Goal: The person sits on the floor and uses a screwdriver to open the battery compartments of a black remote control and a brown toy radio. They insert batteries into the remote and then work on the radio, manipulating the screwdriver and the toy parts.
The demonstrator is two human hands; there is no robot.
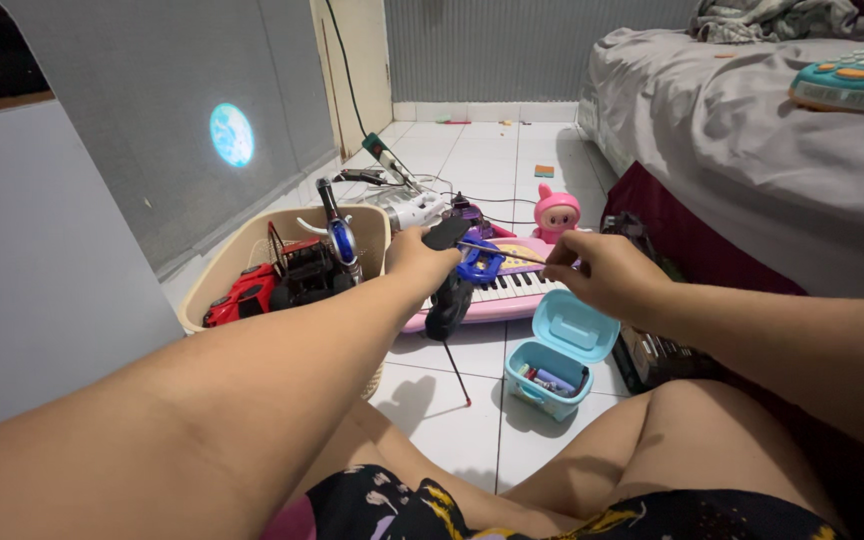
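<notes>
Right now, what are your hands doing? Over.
Left hand grips black and blue remote, antenna hanging down. Right hand pinches thin tool against it. Open blue box on floor below, toy keyboard behind.

Pink toy keyboard (512, 290) beside open teal box (557, 355)

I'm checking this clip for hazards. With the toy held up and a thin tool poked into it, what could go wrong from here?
1. The right hand works a thin tool into the black and blue toy gripped by the left hand; a slip could jab that hand.
2. The open turquoise box sits directly below, beside the knee; a dropped toy or a leg shift might tip it and scatter its contents.
</notes>
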